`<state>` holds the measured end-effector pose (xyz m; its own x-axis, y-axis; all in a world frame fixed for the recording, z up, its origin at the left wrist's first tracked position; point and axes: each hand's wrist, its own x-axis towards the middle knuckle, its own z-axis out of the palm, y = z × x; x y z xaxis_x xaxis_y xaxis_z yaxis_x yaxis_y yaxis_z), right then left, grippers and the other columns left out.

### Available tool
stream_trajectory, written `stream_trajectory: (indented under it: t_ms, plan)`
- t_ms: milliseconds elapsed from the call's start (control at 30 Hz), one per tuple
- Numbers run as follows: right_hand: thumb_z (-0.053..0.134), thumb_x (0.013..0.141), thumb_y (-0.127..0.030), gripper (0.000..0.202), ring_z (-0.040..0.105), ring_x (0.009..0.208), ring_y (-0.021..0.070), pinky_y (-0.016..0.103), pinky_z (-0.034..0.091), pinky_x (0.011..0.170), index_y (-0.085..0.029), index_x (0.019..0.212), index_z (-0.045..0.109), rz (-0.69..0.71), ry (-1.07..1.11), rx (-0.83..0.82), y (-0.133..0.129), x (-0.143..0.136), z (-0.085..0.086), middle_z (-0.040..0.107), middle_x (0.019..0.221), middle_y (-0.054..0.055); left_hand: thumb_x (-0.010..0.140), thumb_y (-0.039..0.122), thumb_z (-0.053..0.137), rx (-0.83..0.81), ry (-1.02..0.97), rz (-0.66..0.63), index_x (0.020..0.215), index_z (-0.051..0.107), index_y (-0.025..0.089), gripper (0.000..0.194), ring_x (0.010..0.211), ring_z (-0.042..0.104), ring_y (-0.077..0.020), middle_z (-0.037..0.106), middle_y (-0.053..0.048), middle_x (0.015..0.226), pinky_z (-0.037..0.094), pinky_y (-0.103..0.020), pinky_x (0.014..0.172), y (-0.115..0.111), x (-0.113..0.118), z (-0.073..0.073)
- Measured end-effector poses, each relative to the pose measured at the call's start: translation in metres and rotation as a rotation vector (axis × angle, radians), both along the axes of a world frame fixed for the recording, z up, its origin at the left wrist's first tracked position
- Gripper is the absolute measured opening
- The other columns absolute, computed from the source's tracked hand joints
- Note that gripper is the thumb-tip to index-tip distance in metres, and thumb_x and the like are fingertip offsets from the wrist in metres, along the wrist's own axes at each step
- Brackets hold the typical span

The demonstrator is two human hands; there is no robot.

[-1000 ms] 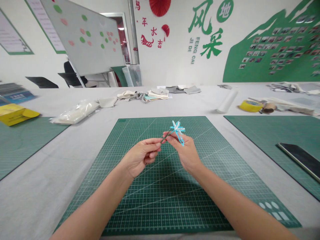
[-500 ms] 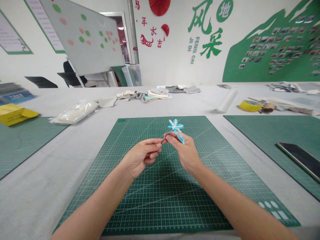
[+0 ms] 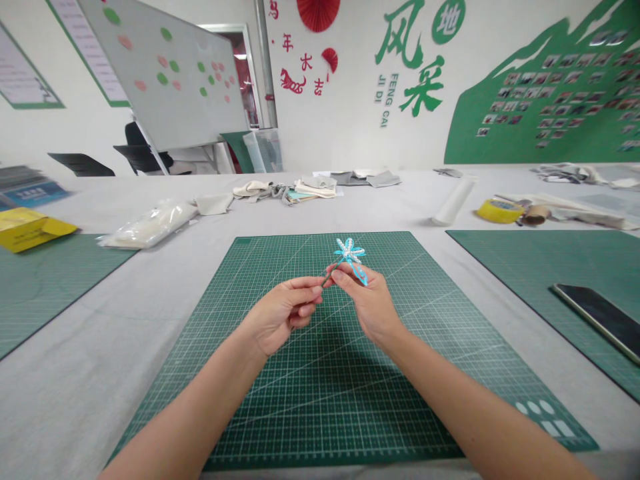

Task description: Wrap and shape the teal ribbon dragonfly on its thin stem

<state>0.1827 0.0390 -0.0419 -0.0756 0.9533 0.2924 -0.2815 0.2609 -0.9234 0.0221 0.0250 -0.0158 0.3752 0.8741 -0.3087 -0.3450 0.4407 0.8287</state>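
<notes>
A beaded flower with blue and white petals is held tilted above the green cutting mat. Its thin dark green stem slants down to the left. My left hand pinches the stem's lower end between thumb and fingertips. Higher up, the thumb and fingers of my right hand close on the stem just below the bloom. A blue beaded leaf hangs beside the right fingers, partly hidden by them.
A phone lies on a second mat to the right. Yellow tape and a white roll are at the back right. Toward the left are a plastic-wrapped packet and a yellow envelope. Folded cloths lie along the back.
Both hands keep their grip at nearly the same spot. The bloom and leaf have turned slightly, and the flower head sits a touch further left.
</notes>
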Motion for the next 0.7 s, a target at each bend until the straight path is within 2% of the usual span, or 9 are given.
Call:
stream_trajectory:
  t_ms: [133, 367, 700]
  plan:
    - [0.069, 0.081, -0.025, 0.007, 0.063, 0.078, 0.0144, 0.032, 0.046, 0.082, -0.023, 0.086, 0.073, 0.003, -0.039, -0.002, -0.0019, 0.0013, 0.0003, 0.070, 0.076, -0.001, 0.069, 0.014, 0.074, 0.004, -0.007, -0.002, 0.087, 0.066, 0.012, 0.020, 0.043, 0.035, 0.0001, 0.054, 0.001, 0.066, 0.015, -0.015, 0.038, 0.0004, -0.0003, -0.0013]
    - [0.067, 0.081, -0.025, 0.005, 0.060, 0.075, 0.0137, 0.030, 0.046, 0.078, -0.022, 0.079, 0.071, 0.016, -0.043, 0.013, -0.0037, 0.0005, 0.0030, 0.067, 0.075, -0.002, 0.067, 0.013, 0.075, 0.008, 0.003, 0.011, 0.086, 0.066, 0.012, 0.020, 0.042, 0.034, 0.0001, 0.054, 0.002, 0.065, 0.014, -0.015, 0.039, -0.0003, 0.0015, -0.0009]
    - [0.068, 0.081, -0.026, 0.007, 0.063, 0.083, 0.0148, 0.033, 0.046, 0.087, -0.023, 0.080, 0.074, -0.001, -0.024, 0.001, -0.0025, -0.0006, -0.0012, 0.072, 0.088, 0.000, 0.070, 0.012, 0.072, -0.017, -0.015, 0.022, 0.088, 0.065, 0.012, 0.019, 0.042, 0.034, 0.0000, 0.054, 0.001, 0.066, 0.014, -0.015, 0.038, -0.0006, 0.0009, 0.0002]
